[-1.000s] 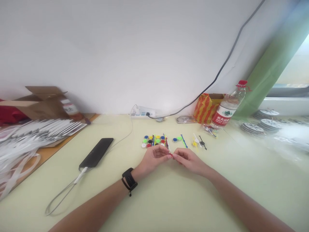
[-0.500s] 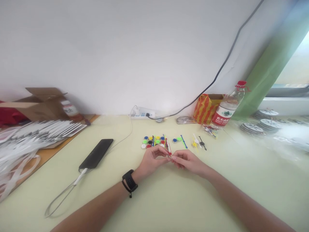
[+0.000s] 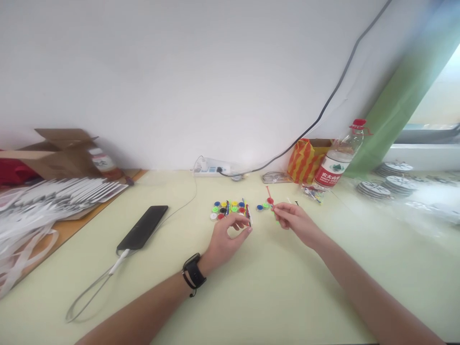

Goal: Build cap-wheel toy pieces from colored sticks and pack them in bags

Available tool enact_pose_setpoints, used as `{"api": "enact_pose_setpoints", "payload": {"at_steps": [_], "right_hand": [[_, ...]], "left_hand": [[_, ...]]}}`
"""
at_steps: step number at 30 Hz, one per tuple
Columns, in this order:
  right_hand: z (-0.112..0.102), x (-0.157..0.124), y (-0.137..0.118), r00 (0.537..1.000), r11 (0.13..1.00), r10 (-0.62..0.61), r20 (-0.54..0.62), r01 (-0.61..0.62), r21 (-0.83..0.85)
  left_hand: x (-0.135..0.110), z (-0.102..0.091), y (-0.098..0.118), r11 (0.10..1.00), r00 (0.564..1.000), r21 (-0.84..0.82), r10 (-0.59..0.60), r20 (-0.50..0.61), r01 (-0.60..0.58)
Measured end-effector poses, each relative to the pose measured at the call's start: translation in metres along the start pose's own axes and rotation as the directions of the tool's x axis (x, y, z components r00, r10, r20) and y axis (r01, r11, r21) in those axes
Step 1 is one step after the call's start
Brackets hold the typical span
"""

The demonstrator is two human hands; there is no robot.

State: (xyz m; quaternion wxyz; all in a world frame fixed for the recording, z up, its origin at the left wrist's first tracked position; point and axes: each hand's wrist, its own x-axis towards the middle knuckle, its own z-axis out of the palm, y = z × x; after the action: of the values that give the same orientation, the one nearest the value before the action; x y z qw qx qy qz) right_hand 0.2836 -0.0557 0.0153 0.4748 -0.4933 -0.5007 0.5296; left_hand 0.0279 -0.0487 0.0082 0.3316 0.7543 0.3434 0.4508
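My right hand [image 3: 293, 221] pinches the lower end of a red arrow spinner [image 3: 270, 201], whose thin pointer sticks up past my fingertips beside a round red disc. Just left of it, a blue disc [image 3: 259, 208] and a green disc [image 3: 265, 206] lie on the table. My left hand [image 3: 225, 239], with a black watch [image 3: 194, 271] on its wrist, hovers by a group of coloured discs [image 3: 223, 204] and thin arrows [image 3: 249, 214]. Its thumb and forefinger are apart, with nothing visible between them. Part of this group is hidden behind the left hand.
A black phone [image 3: 143, 227] on a white cable lies at left, near stacked white sheets [image 3: 72, 199] and a cardboard box [image 3: 64, 155]. A power strip [image 3: 212, 170] sits against the wall. At right stand a large water bottle [image 3: 336, 160] and stacked round pieces [image 3: 373, 190].
My right hand has moved right and away from my left, taking the red arrow spinner with it. The left hand stays nearly in place, its fingers now free of the spinner.
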Motion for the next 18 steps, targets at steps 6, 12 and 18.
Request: {"api": "enact_pose_setpoints", "payload": {"at_steps": [6, 12, 18], "right_hand": [[-0.030, 0.016, 0.017, 0.958, 0.967, -0.035, -0.284, -0.039, -0.253], [-0.047, 0.021, 0.023, 0.913, 0.756, -0.194, -0.358, -0.093, -0.648], [-0.051, 0.020, 0.019, 0.930, 0.641, -0.121, -0.347, -0.193, -0.743]], "left_hand": [[-0.002, 0.001, -0.002, 0.999, 0.995, -0.017, -0.040, 0.090, 0.042], [-0.003, 0.002, -0.002, 0.999, 0.989, -0.010, -0.043, 0.143, 0.045], [-0.003, 0.001, -0.001, 0.998, 0.983, -0.010, -0.054, 0.173, 0.057]]}}
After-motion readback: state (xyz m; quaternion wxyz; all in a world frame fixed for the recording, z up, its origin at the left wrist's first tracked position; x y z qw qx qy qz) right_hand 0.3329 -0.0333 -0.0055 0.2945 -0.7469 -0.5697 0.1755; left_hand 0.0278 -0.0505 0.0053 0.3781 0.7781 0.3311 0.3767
